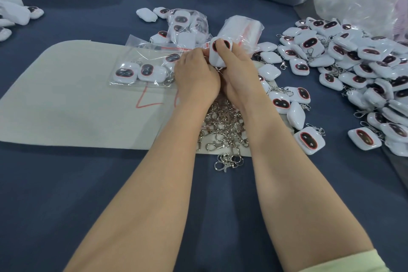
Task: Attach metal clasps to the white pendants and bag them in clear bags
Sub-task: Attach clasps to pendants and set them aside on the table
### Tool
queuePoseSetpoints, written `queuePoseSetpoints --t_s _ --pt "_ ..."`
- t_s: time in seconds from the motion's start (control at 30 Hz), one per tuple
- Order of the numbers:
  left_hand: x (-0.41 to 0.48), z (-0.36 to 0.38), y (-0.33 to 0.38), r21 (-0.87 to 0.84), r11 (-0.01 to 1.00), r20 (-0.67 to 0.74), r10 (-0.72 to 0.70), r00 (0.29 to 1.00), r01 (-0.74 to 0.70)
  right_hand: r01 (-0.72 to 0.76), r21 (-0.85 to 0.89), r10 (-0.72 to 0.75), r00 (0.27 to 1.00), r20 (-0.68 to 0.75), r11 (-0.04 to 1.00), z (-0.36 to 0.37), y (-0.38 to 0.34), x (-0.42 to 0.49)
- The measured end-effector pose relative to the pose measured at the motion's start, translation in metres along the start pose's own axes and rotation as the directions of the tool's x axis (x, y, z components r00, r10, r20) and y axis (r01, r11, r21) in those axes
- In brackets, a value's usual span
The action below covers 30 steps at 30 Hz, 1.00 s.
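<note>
1. Head view looks down on both my hands, which meet above the beige mat (77, 106) on the blue cloth (88, 183).
2. My right hand (238, 73) grips a white pendant (220, 56) upright, with the thumb pressed on its dark, red-rimmed face and the fingers curled behind it.
3. My left hand (195, 77) sits against the pendant's lower left edge with its fingers curled tight. They hide whatever they may pinch, so I cannot tell.
4. A pile of metal clasps (223, 126) lies under my wrists and spills off the mat's near edge.
5. A clear bag (141, 68) holding pendants lies on the mat just left of my left hand.
6. A heap of pendants (353, 68), many with clasps on, spreads to the right.
</note>
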<state>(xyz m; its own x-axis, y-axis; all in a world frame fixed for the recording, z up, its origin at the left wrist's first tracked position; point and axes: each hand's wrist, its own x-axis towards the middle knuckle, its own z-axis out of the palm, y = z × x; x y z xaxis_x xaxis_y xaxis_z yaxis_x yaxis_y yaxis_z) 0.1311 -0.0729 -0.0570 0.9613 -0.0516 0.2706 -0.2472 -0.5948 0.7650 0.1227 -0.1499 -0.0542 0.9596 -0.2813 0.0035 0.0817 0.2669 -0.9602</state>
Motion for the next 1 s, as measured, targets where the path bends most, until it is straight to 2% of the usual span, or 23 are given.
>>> queuePoseSetpoints --t_s 0.23,0.43,0.53,0.67,0.77,0.87,1.0 --pt "0.000 0.000 0.000 0.037 0.999 0.009 0.004 1.000 -0.004 0.061 -0.082 -0.061 0.998 -0.002 0.995 -0.001 0.003 0.000" --pt "-0.001 -0.001 0.001 0.019 1.000 0.000 -0.005 1.000 0.005 -0.013 0.001 0.013 1.000 -0.021 1.000 0.002 0.001 0.001" --pt "-0.001 -0.002 0.002 0.035 0.999 0.003 -0.015 1.000 0.015 -0.006 -0.050 0.004 0.998 -0.058 0.999 0.001 0.002 0.001" --pt "-0.001 -0.004 0.004 0.139 0.989 0.039 -0.050 0.998 0.044 0.021 -0.058 -0.024 0.999 -0.049 0.998 0.000 0.001 -0.001" --pt "-0.003 -0.007 0.006 0.294 0.953 0.106 -0.116 0.988 0.080 -0.007 0.035 0.010 0.997 -0.080 0.999 0.002 -0.003 -0.001" --pt "-0.004 -0.011 0.008 0.372 0.920 0.170 -0.197 0.966 0.122 -0.054 0.132 0.069 0.992 -0.107 0.990 0.003 -0.005 -0.001" --pt "-0.005 -0.013 0.008 0.403 0.908 0.139 -0.187 0.973 0.117 -0.016 0.060 0.025 0.988 -0.155 0.998 0.002 -0.003 -0.001"
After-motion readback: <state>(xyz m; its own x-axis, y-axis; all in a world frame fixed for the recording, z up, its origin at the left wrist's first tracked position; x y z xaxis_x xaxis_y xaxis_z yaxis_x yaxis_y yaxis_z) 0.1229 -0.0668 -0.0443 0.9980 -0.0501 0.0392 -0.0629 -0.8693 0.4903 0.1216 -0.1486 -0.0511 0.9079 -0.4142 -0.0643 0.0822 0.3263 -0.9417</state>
